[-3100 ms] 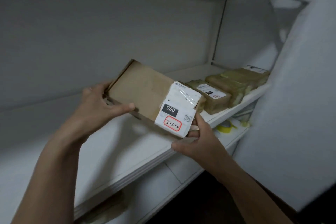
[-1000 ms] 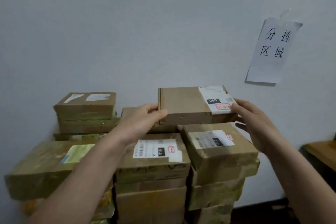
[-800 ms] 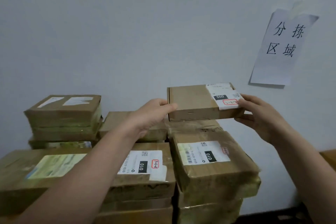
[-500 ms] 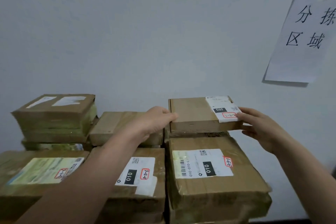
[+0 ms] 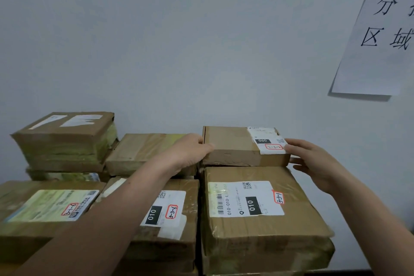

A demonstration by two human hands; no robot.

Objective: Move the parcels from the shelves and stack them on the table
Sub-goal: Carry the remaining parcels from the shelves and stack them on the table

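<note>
Your forearms reach over the front row, above the 3-3-1 parcel (image 5: 257, 208). Just behind it, the small parcel (image 5: 230, 145) lies flat and label-up on the rear stack, near the wall (image 5: 179, 51), likely squared to its neighbours so the pile is stable. Your left grip (image 5: 192, 150) wraps the parcel's left end, thumb on the front face. Your right grip (image 5: 313, 159) pinches the right end with fingers barely bent. The tabletop is hidden.
</note>
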